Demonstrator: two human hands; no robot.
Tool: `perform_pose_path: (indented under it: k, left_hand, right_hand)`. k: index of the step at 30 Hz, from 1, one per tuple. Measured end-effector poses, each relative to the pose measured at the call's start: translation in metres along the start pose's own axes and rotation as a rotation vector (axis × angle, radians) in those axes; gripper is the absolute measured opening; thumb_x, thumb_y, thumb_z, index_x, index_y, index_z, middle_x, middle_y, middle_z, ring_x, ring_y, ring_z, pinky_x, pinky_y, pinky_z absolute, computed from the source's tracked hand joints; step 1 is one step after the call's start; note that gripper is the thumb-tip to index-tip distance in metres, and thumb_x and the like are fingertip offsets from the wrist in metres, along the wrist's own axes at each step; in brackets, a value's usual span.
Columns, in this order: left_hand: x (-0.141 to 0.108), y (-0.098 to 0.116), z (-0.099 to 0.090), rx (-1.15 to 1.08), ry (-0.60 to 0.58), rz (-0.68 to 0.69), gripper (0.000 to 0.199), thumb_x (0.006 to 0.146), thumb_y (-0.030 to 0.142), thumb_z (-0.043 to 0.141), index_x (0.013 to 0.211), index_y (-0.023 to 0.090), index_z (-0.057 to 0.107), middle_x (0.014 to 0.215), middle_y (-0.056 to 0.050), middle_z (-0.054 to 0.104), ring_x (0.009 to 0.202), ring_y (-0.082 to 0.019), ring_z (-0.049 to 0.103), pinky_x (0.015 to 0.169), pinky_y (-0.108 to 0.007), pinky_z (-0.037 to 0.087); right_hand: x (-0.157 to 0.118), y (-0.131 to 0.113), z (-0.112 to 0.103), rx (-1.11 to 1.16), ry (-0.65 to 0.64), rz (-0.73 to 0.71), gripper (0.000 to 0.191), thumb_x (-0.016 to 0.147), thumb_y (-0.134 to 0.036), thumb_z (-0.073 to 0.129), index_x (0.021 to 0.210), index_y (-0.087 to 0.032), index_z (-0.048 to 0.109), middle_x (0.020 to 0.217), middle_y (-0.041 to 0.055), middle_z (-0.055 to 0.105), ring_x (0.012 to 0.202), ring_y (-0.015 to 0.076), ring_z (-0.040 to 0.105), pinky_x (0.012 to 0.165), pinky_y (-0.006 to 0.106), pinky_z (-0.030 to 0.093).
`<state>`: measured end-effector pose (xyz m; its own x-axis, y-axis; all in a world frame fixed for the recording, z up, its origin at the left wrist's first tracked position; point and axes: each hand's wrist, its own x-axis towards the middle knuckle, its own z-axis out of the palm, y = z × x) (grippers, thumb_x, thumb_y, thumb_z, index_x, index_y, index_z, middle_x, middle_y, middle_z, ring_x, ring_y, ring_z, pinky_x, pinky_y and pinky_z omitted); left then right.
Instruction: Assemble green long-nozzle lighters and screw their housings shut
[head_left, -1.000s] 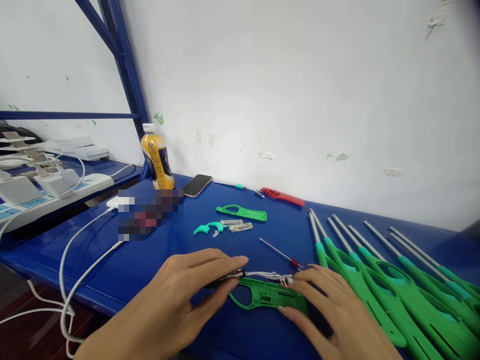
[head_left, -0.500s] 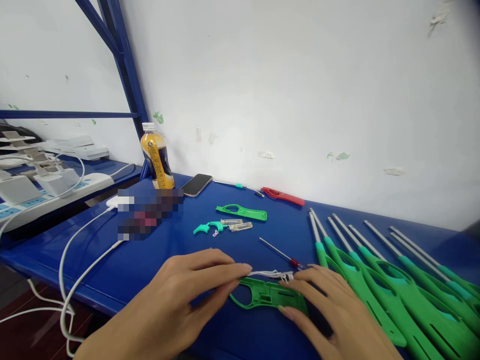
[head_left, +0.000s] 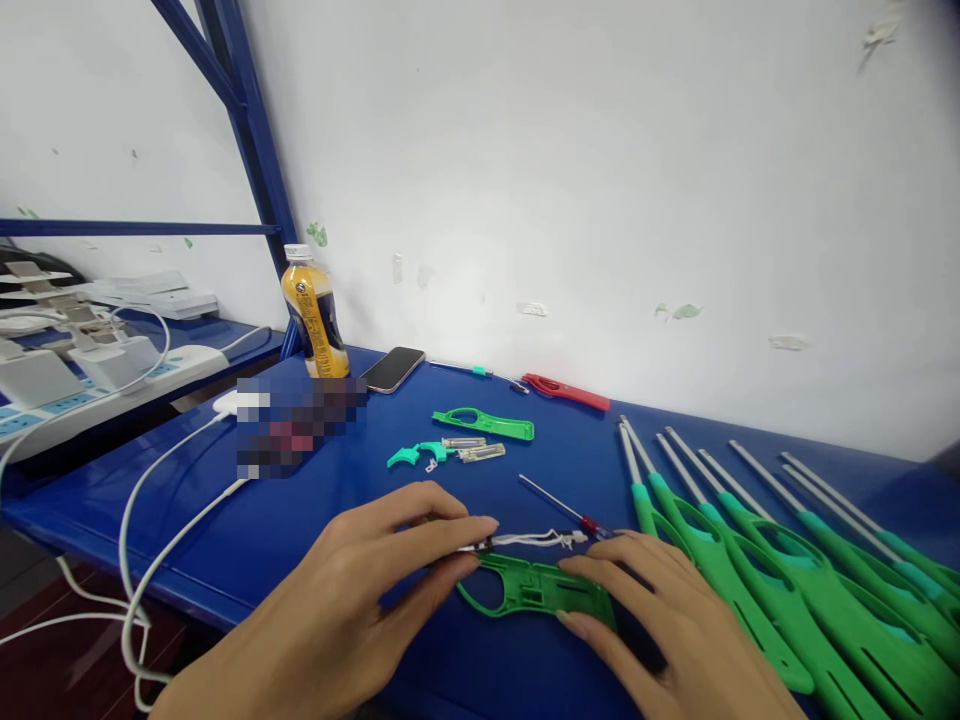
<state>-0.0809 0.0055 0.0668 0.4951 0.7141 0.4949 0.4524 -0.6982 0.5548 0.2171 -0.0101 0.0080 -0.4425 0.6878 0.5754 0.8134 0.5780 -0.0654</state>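
Between my hands lies a green handle shell (head_left: 536, 588), its hollow inside facing up. My right hand (head_left: 660, 610) grips the shell's right end between thumb and fingers. A bundle of thin white wires (head_left: 529, 540) runs along the shell's upper edge; my left hand (head_left: 397, 570) pinches its dark left end between thumb and forefinger. Just behind my right fingers is a screwdriver (head_left: 559, 505) with a red and clear handle, partly hidden. Farther back are a second green shell (head_left: 487, 424), teal triggers (head_left: 431, 452) and small clear parts (head_left: 480, 450).
Several green long-necked lighters (head_left: 810, 570) cover the right side. Along the wall lie a red handle (head_left: 566, 391), a thin metal rod (head_left: 457, 369) and a phone (head_left: 396, 370). A yellow bottle (head_left: 316, 320) stands back left, near white cables (head_left: 176, 520) and a power strip (head_left: 180, 375).
My left hand has shifted slightly, and the wire bundle has moved left. Its white right end now shows clear of my right fingers. The green shell has barely moved.
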Motion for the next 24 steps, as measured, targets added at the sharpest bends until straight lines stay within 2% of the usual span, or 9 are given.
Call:
perform_pose_path:
  k: [8,16,21,24]
  left_hand:
    - [-0.0006,0.0055,0.0003,0.079,0.023,-0.063,0.029,0.111,0.015,0.057,0.125,0.035,0.075,0.116,0.002,0.076,0.105,-0.014,0.076,0.092,-0.021,0.061]
    - [-0.0029,0.0095,-0.0006,0.186,0.074,-0.073,0.02,0.108,0.026,0.063,0.119,0.038,0.074,0.119,0.004,0.079,0.113,-0.017,0.078,0.083,-0.02,0.063]
    - [-0.0008,0.0095,0.0014,0.136,0.053,-0.072,0.017,0.109,0.022,0.062,0.114,0.034,0.072,0.109,0.004,0.078,0.101,-0.014,0.077,0.089,-0.02,0.062]
    - [-0.0051,0.0074,0.0044,0.18,0.115,-0.074,0.014,0.107,0.025,0.066,0.115,0.035,0.071,0.109,0.007,0.08,0.1,-0.014,0.078,0.091,-0.019,0.061]
  right_hand:
    - [-0.0017,0.0004,0.0024,-0.004,0.047,-0.008,0.037,0.117,-0.054,0.048,0.115,-0.032,0.077,0.105,0.0025,0.083,0.095,0.0262,0.084,0.083,0.041,0.067]
    - [0.0028,0.0004,0.0005,0.0,0.053,-0.008,0.036,0.118,-0.049,0.048,0.113,-0.03,0.079,0.104,0.0034,0.083,0.093,0.0251,0.084,0.079,0.038,0.067]
    - [-0.0007,0.0006,0.0004,0.001,0.033,-0.007,0.035,0.117,-0.052,0.05,0.115,-0.031,0.077,0.106,0.0026,0.082,0.095,0.0253,0.083,0.082,0.04,0.067]
    - [-0.0028,0.0008,0.0024,0.0,0.032,-0.002,0.035,0.117,-0.054,0.049,0.115,-0.032,0.077,0.107,0.0027,0.082,0.096,0.0253,0.083,0.084,0.04,0.066]
